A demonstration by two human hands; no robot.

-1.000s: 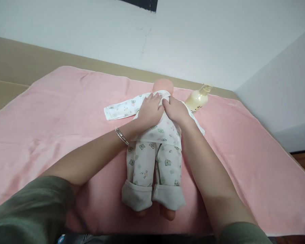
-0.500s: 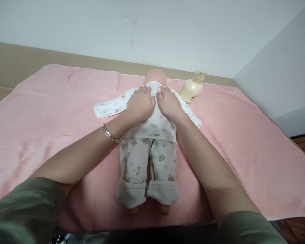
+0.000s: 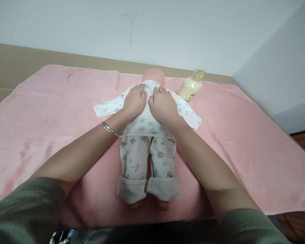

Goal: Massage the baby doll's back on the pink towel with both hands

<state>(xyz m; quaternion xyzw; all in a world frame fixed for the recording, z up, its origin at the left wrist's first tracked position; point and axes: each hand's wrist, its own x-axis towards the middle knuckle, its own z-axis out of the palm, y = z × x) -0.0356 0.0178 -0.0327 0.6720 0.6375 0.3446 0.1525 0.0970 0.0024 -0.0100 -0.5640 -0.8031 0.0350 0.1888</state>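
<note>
A baby doll [image 3: 154, 75] lies lengthwise before me, its bald head at the far end and no face showing. It wears a white top [image 3: 148, 127] with small animal prints, sleeves spread to both sides, and matching trousers [image 3: 137, 159] with turned-up cuffs. My left hand [image 3: 135, 100] rests on the left of the doll's upper torso, fingers laid over the fabric. Beside it, my right hand [image 3: 164, 104] lies on the right half in the same way. A narrow gap separates the hands. The fingertips are partly hidden, and neither hand visibly grips anything.
A pale yellow pump bottle [image 3: 191, 86] stands to the right of the doll's head. Under everything spreads a pink blanket [image 3: 66, 101] over a wooden surface [image 3: 20, 56]. A white wall [image 3: 78, 30] rises behind, and another wall is at right.
Both hands have shifted slightly outward to the left and toward me on the doll's back. The gap between them is a little wider. The doll and bottle stay in place.
</note>
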